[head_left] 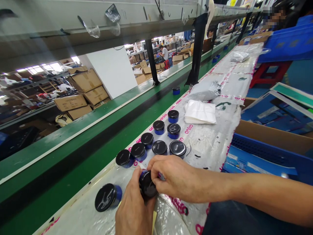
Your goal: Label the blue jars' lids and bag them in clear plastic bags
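A blue jar with a glossy black lid (148, 184) is tilted in my left hand (134, 205), whose fingers wrap round its side. Against the lid's upper right edge my right hand (172, 178) has its thumb and forefinger pinched; what sits between them is too small or hidden to make out. To the left lies a similar jar (105, 197) with its black lid tipped toward me. Several more black-lidded blue jars (159, 148) stand grouped just beyond my hands on the plastic-covered bench (202, 140).
A green conveyor belt (107, 137) runs along the left, carrying another jar (176, 90). Folded white sheets (200, 112) and a plastic bag (204, 91) lie farther up the bench. Blue crates (288, 42) and flat blue boxes (259, 163) are at the right. A metal beam (97, 19) crosses above.
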Available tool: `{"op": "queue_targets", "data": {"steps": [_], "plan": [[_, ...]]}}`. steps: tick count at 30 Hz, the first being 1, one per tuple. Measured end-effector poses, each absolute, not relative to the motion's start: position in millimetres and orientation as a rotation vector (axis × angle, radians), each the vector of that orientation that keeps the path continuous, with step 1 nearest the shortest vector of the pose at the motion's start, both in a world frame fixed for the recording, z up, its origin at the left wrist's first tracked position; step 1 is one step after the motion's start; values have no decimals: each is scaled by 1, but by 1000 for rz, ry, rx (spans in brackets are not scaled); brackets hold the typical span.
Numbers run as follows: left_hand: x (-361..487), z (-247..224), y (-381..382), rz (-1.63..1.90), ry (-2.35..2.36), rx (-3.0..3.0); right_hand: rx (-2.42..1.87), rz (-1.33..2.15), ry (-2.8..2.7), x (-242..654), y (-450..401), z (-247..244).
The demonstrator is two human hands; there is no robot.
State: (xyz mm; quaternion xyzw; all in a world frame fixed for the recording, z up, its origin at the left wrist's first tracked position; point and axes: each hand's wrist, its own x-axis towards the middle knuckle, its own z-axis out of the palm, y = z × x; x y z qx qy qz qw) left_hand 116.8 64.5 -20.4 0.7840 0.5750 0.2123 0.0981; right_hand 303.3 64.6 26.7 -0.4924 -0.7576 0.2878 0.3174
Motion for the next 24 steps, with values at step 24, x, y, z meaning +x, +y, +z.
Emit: {"op": "queue_targets", "data": {"steps": [24], "plan": [[117,-28,66,824,1526,2494,-1280,794,-2057,309,67,33]]}}
